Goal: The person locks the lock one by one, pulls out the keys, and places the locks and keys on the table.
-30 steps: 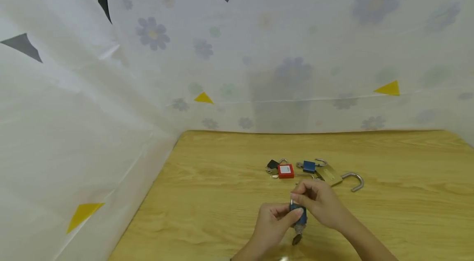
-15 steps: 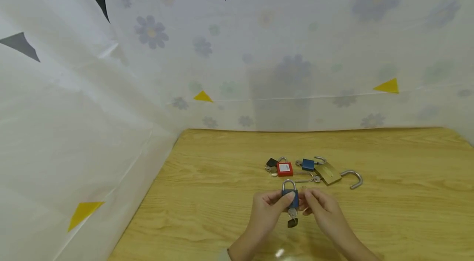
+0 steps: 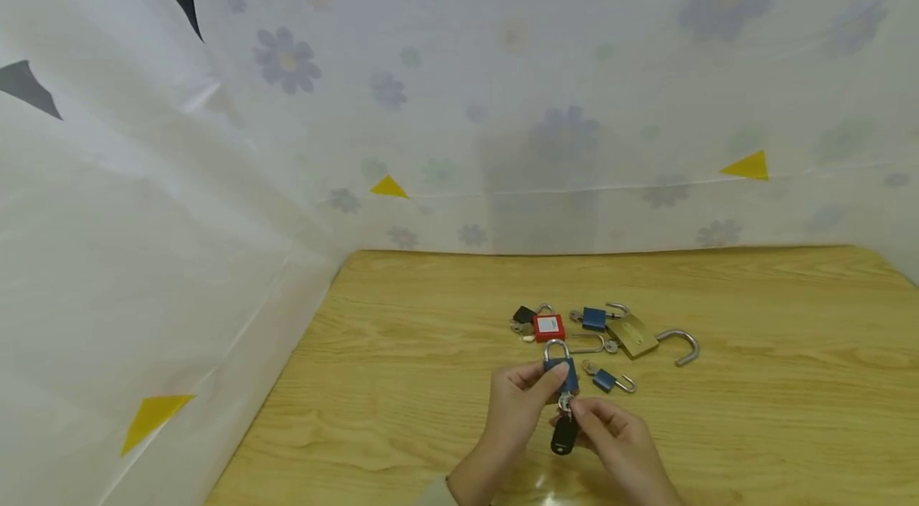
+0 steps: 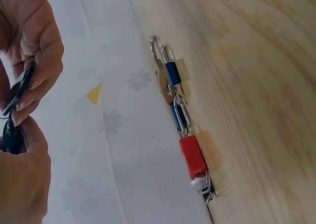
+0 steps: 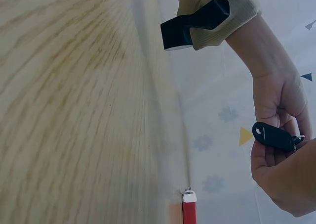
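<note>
My left hand (image 3: 513, 406) holds a blue padlock (image 3: 567, 378) above the table, thumb on its front face. Its steel shackle (image 3: 556, 349) points up and looks seated in the body. Below the padlock, my right hand (image 3: 621, 442) pinches the keys (image 3: 565, 402) at its underside. From them hangs a black key tag (image 3: 564, 436), seen flat between both hands in the right wrist view (image 5: 274, 136). In the left wrist view, the padlock (image 4: 11, 141) is partly hidden by my left hand (image 4: 24, 179).
Behind the hands lie a red padlock (image 3: 549, 328), a black padlock (image 3: 524, 315), a blue padlock (image 3: 593, 319) and a large brass padlock (image 3: 633, 336) with its shackle open. A small open blue padlock (image 3: 604, 381) lies nearer on the wooden table (image 3: 402, 378).
My right hand has gone from the shackle, past the padlock's right side, down to the keys. The padlock has shifted up and left in view. The small blue padlock has come into sight.
</note>
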